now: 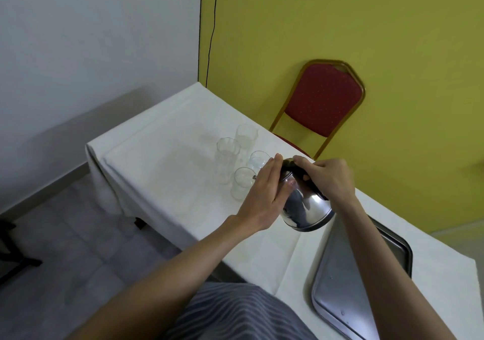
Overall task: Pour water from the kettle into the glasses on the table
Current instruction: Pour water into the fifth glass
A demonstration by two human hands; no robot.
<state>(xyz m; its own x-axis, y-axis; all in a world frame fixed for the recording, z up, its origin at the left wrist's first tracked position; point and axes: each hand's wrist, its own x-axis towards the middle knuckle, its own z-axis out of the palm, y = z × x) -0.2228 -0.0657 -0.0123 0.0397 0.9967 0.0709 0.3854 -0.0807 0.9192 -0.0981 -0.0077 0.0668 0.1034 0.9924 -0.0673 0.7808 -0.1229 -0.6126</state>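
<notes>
A shiny steel kettle [306,208] with a black handle and lid is lifted off the white tablecloth [167,140] and tilted toward the glasses. My right hand [327,174] is closed around the black handle from above. My left hand [264,195] lies flat against the kettle's left side and lid, fingers extended. The spout tip touches the rim of the nearest clear glass [242,186]. Another short glass [258,160] stands just behind it. Two taller glasses [226,160] [245,136] stand further back. Whether water flows is hidden by my left hand.
A metal tray [340,287] with a few water drops lies on the table at lower right. A red padded chair [320,103] stands against the yellow wall behind the table. The table's left edge drops to a grey tiled floor [65,235].
</notes>
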